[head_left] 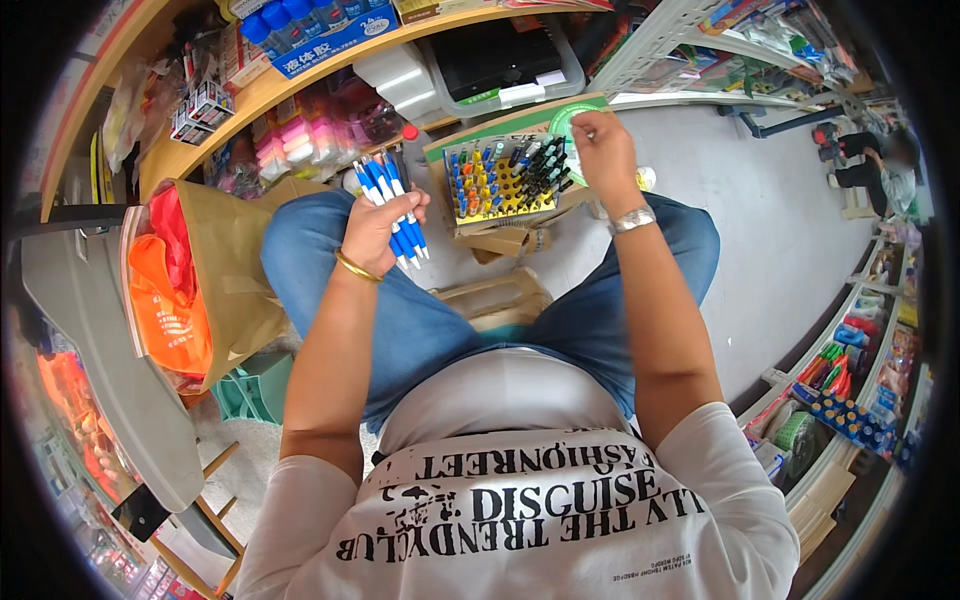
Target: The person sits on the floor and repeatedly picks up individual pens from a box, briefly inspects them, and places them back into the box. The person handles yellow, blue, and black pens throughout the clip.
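Note:
My left hand (382,229) grips a bunch of blue-and-white ballpoint pens (384,180) above my left thigh. Several darker pens stand beside the bunch, close to its right edge. Before my knees stands an open display box of pens (502,217), with yellow, orange and blue pens in rows of holes on its left. Black and pale-green capped pens (546,165) crowd its right side, leaning outward. My right hand (606,157) is raised at the box's right edge, fingers curled together; whether something thin is pinched there cannot be told. A round green-rimmed piece (562,124) lies partly behind it.
A wooden shelf (300,86) with glue bottles (300,19) curves across the front left. Below it sits a clear plastic bin (510,97). A paper bag (225,285) stands at my left. Stocked shelving (840,360) lines the right, and another person (885,172) sits farther off.

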`<state>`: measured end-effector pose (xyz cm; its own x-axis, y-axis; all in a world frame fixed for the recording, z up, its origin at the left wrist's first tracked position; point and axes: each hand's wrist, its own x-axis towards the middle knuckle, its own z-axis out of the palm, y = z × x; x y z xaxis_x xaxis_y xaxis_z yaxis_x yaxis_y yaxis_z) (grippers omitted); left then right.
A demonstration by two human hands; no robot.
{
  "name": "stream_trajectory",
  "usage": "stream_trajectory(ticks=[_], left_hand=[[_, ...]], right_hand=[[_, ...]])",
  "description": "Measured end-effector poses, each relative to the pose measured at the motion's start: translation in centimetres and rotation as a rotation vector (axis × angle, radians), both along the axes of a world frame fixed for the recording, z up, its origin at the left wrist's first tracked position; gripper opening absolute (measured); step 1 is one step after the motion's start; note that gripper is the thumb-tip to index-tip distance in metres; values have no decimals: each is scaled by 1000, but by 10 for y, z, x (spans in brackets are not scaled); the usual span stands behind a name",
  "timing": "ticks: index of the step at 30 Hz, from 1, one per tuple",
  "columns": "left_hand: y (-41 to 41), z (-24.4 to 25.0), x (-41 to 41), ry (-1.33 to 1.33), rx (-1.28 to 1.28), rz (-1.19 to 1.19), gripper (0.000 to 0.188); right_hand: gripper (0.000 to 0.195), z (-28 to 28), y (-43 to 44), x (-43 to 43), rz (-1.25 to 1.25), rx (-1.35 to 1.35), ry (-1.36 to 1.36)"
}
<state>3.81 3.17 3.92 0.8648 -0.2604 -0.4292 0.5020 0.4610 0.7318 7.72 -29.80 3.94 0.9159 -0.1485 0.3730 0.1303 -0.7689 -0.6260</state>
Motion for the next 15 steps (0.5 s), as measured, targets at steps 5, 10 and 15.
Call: stream_trajectory(ticks=[5,10,15], left_hand=[[-2,0,-2,4,-26,11,15],[-1,0,-3,6,-57,2,15],[2,-3,-2,18,-46,9,15]], right_hand=[[8,2,-12,-21,70,-27,159],[6,-3,12,-27,91,-308,221],[9,-1,19,-33,102,-375,220]])
